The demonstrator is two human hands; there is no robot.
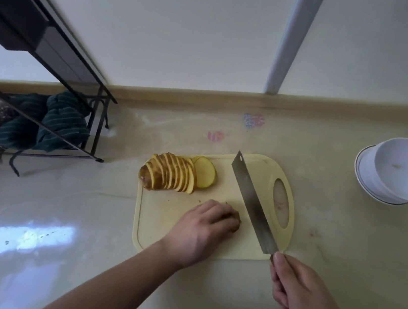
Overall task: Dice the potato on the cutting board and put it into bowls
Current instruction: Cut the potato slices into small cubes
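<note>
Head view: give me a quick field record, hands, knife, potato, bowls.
left hand: curled over a potato piece on the cutting board
right hand: grips the cleaver handle
cleaver: blade runs diagonally over the board's right side
sliced potato: fanned slices at the board's far left, not yet diced
bowls: white, stacked, far right on the counter; scraps in the top one

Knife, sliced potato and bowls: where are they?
knife [251, 199], head view, middle of the blade.
sliced potato [169, 173], head view, middle of the slices.
bowls [403, 167], head view, inside of the top bowl.
</note>
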